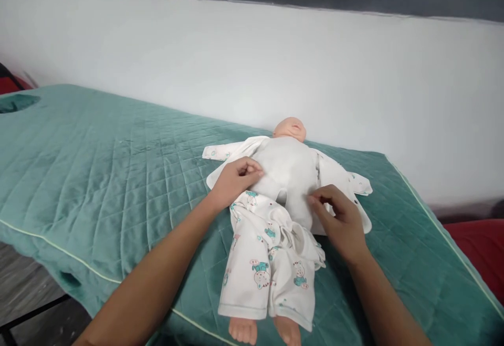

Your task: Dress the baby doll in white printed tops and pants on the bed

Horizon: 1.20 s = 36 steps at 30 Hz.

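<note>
A baby doll [294,127] lies on its back, feet toward me, with a white cloth body [287,162]. Its white printed jacket [334,170] is spread open, sleeves out to both sides. White trousers [248,246] with cartoon animals cover the lower legs. They reach the thigh on the left of the picture and are bunched lower on the right. My left hand [238,178] is closed in a pinch at the body's left side, just above the trousers. My right hand [340,217] pinches beside the bare right thigh. What either hand holds, if anything, is unclear.
A green quilted cover [118,178] with pale piping lies over the table under the doll. The white wall [252,62] rises right behind it. A red seat [478,246] stands at the right edge, and dark floor [35,283] shows at lower left.
</note>
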Each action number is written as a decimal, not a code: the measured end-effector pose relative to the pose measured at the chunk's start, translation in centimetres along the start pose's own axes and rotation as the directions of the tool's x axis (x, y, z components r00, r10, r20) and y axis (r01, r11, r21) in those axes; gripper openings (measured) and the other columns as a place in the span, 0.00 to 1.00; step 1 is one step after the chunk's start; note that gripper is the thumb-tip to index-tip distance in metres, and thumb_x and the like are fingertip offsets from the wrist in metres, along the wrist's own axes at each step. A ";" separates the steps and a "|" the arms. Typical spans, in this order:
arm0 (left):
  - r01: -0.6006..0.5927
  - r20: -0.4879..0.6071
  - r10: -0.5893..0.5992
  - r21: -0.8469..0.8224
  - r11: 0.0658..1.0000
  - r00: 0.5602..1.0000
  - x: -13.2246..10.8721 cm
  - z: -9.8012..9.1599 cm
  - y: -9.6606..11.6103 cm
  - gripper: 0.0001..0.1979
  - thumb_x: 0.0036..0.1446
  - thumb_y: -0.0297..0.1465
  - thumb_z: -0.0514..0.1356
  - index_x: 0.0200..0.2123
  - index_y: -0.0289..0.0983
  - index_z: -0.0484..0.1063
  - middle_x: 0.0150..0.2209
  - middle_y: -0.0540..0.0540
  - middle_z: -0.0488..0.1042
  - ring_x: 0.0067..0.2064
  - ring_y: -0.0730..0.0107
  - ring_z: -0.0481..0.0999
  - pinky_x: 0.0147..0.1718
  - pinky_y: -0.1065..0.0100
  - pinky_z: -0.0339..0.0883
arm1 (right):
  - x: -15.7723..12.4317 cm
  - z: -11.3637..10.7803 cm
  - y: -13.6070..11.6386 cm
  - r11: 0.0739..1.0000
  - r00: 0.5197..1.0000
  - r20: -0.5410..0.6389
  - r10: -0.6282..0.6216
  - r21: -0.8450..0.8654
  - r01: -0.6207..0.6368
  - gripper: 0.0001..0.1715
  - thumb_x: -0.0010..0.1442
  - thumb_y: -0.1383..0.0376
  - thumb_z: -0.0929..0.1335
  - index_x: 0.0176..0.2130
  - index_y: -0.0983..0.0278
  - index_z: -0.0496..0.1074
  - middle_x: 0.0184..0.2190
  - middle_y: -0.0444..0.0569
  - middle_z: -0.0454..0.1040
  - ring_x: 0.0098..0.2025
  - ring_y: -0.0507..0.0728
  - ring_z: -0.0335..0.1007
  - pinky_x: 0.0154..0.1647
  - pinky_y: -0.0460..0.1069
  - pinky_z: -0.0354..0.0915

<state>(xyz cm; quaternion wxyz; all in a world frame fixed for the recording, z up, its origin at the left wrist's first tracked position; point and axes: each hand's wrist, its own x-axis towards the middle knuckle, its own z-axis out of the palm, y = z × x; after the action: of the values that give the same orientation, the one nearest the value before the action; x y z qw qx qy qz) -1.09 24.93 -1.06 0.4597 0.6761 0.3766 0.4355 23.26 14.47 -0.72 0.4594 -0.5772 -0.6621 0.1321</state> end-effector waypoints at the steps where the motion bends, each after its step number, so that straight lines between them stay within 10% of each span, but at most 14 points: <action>1: 0.009 0.099 -0.008 -0.005 1.000 0.995 -0.3 -0.1 0.5 0.11 0.54 0.39 0.64 0.32 0.37 0.75 0.25 0.53 0.64 0.27 0.75 0.63 0.27 0.72 0.57 | -0.2 0.4 -0.6 0.998 0.997 0.031 -0.064 0.020 0.064 0.07 0.63 0.61 0.69 0.33 0.60 0.72 0.31 0.46 0.72 0.34 0.55 0.68 0.37 0.50 0.64; 6: -0.085 0.602 0.006 0.103 0.991 0.799 -0.4 -2.2 2.3 0.09 0.54 0.37 0.66 0.34 0.38 0.79 0.31 0.50 0.69 0.30 0.75 0.64 0.29 0.72 0.59 | -0.6 0.9 -2.5 0.971 0.948 0.213 -0.238 0.067 0.229 0.05 0.62 0.65 0.70 0.32 0.60 0.74 0.29 0.48 0.73 0.32 0.55 0.67 0.31 0.51 0.63; 10: -0.165 0.754 0.026 0.109 0.980 0.656 -0.3 -3.5 2.8 0.08 0.53 0.35 0.66 0.37 0.39 0.81 0.39 0.47 0.71 0.35 0.73 0.68 0.32 0.73 0.64 | -0.3 0.9 -3.3 0.951 0.886 0.348 -0.308 0.116 0.285 0.06 0.62 0.64 0.71 0.31 0.60 0.75 0.28 0.47 0.73 0.32 0.55 0.67 0.32 0.51 0.62; 22: -0.220 0.804 0.119 0.014 0.975 0.582 -0.4 -3.4 3.0 0.04 0.52 0.34 0.68 0.30 0.40 0.80 0.35 0.46 0.73 0.38 0.68 0.71 0.40 0.70 0.66 | -0.5 0.7 -4.0 0.948 0.817 0.481 -0.318 0.181 0.262 0.13 0.58 0.55 0.74 0.38 0.59 0.75 0.35 0.47 0.75 0.38 0.56 0.69 0.39 0.52 0.60; 28: -0.019 0.669 0.040 -0.039 0.999 0.742 -0.4 -3.1 1.7 0.13 0.56 0.40 0.64 0.32 0.36 0.74 0.30 0.47 0.72 0.32 0.71 0.69 0.30 0.71 0.63 | -0.8 1.1 -5.0 0.969 0.831 0.503 -0.238 0.185 0.165 0.15 0.61 0.56 0.71 0.28 0.61 0.71 0.31 0.48 0.72 0.35 0.56 0.66 0.35 0.51 0.63; 36: 0.117 0.418 -0.008 -0.234 0.965 0.909 -0.5 -2.3 0.2 0.15 0.54 0.41 0.66 0.30 0.36 0.69 0.26 0.53 0.66 0.27 0.77 0.63 0.26 0.74 0.55 | -1.3 0.2 -2.6 0.850 0.876 0.446 0.182 0.377 -0.369 0.17 0.59 0.51 0.71 0.32 0.62 0.75 0.26 0.45 0.69 0.28 0.52 0.63 0.27 0.47 0.60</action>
<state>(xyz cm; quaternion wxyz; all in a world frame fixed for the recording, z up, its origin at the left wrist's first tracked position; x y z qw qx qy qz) -3.38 25.06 -0.51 0.6254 0.6759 0.2336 0.3122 21.37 12.63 0.41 0.4134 -0.5067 -0.5998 0.4610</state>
